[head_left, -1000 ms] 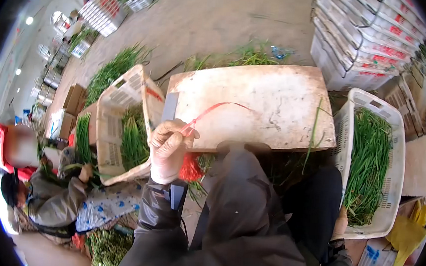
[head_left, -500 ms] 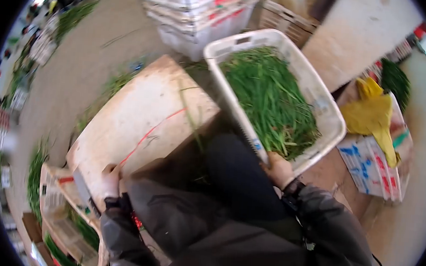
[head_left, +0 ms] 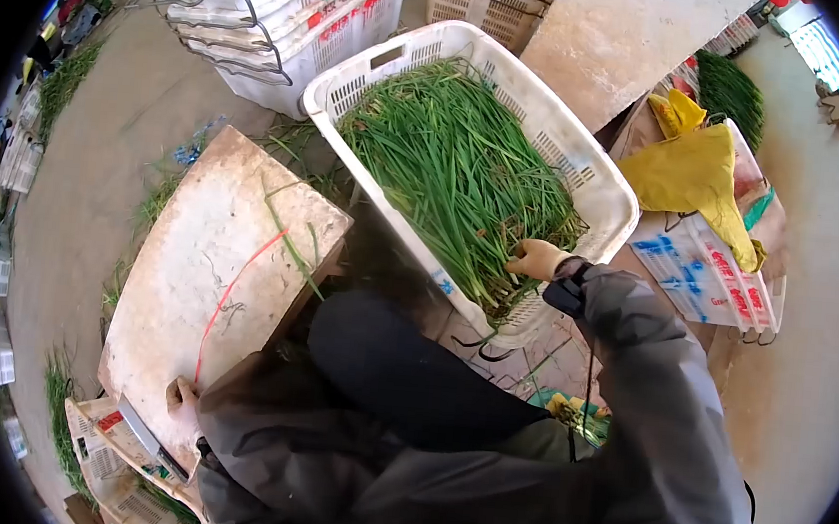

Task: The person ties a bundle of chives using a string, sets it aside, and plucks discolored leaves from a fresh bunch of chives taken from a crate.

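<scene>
Green stalks point(head_left: 447, 166), loose heap: inside the white crate point(head_left: 570, 165). Right hand point(head_left: 538, 260): at the heap's near end, fingers curled against stalks; whether gripping any, cannot tell. Left hand point(head_left: 182, 398): on the pale board point(head_left: 181, 228), fingers bent, at one end of a red strip point(head_left: 226, 296); pinch not discernible. Knife point(head_left: 142, 430): board's edge, beside left hand. Beyond: stacked crates point(head_left: 295, 31); yellow cloth point(head_left: 688, 170). Step, as judged: gathering stalks. Next move calls for closing fingers round a handful, keeping stalks aligned.
</scene>
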Demonstrator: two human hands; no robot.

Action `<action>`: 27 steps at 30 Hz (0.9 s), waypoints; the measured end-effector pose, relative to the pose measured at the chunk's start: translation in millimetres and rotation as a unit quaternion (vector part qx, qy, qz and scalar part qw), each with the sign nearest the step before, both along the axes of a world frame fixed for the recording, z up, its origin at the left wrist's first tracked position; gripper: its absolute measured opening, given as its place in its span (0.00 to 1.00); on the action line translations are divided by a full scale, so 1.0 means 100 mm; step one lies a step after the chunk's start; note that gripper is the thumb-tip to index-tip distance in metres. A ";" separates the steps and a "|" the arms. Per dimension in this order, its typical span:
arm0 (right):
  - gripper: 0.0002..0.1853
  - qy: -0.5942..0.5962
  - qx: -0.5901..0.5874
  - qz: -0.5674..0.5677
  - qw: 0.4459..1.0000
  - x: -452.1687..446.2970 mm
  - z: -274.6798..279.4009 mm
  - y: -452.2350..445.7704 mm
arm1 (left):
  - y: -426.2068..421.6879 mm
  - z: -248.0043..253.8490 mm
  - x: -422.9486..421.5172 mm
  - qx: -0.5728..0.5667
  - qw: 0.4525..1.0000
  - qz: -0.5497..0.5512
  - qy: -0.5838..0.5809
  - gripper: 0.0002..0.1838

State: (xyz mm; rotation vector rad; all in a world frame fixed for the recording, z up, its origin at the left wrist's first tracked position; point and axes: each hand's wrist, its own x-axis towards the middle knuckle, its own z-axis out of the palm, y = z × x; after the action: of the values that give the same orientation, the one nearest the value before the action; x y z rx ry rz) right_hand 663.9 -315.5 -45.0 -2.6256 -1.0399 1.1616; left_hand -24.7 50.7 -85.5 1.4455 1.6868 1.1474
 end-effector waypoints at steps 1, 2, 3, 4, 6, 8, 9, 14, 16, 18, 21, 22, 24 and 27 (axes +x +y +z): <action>0.38 -0.002 -0.009 0.004 1.000 -0.02 -0.02 0.05 | 0.00 0.02 0.01 0.003 1.000 -0.002 0.015 0.12; 0.46 0.004 -0.053 -0.007 0.999 -0.03 -0.02 0.11 | 0.00 0.03 0.03 -0.013 1.000 0.010 0.001 0.13; 0.48 0.018 -0.043 -0.024 0.999 -0.08 -0.04 0.16 | 0.00 0.03 0.07 -0.006 1.000 0.020 0.004 0.14; 0.50 0.032 -0.032 -0.040 0.998 -0.14 -0.10 0.17 | 0.01 0.02 0.09 0.001 1.000 0.029 0.007 0.14; 0.57 0.056 -0.020 -0.046 0.997 -0.25 -0.20 0.18 | 0.05 -0.02 0.08 0.007 0.999 0.045 0.014 0.14; 0.60 0.065 0.002 -0.033 0.997 -0.44 -0.11 0.20 | 0.08 -0.06 0.05 0.005 0.998 0.055 0.023 0.13; 0.60 0.077 0.021 -0.035 0.996 -0.55 0.05 0.25 | 0.10 -0.08 0.03 0.001 0.998 0.058 0.029 0.14; 0.58 -0.015 -0.083 0.002 0.996 -0.84 0.05 0.42 | 0.14 -0.11 0.00 0.007 0.994 0.078 0.069 0.14; 0.59 -0.031 -0.102 -0.011 0.994 -0.89 0.00 0.46 | 0.15 -0.10 0.01 0.003 0.993 0.080 0.085 0.15; 0.62 -0.025 -0.110 -0.023 0.993 -0.90 -0.11 0.49 | 0.11 -0.04 0.04 -0.001 0.991 0.081 0.108 0.16; 0.65 -0.024 -0.123 -0.041 0.991 -0.93 -0.09 0.57 | 0.10 0.03 0.07 -0.005 0.988 0.072 0.138 0.17; 0.65 -0.028 -0.126 -0.046 0.991 -0.95 -0.09 0.57 | 0.12 0.00 0.03 -0.010 0.988 0.067 0.136 0.17; 0.66 -0.024 -0.118 -0.053 0.991 -0.97 -0.11 0.55 | 0.13 -0.07 -0.04 -0.003 0.989 0.056 0.139 0.17; 0.66 -0.001 -0.093 -0.068 0.993 -0.92 -0.18 0.51 | 0.13 -0.08 -0.04 0.017 0.988 0.045 0.146 0.17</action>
State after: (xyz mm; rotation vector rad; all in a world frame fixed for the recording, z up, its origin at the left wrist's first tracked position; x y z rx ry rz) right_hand 572.0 -264.6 -62.7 -2.7859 -0.7714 1.2828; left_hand -29.2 63.6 -93.1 1.6373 1.9563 1.0539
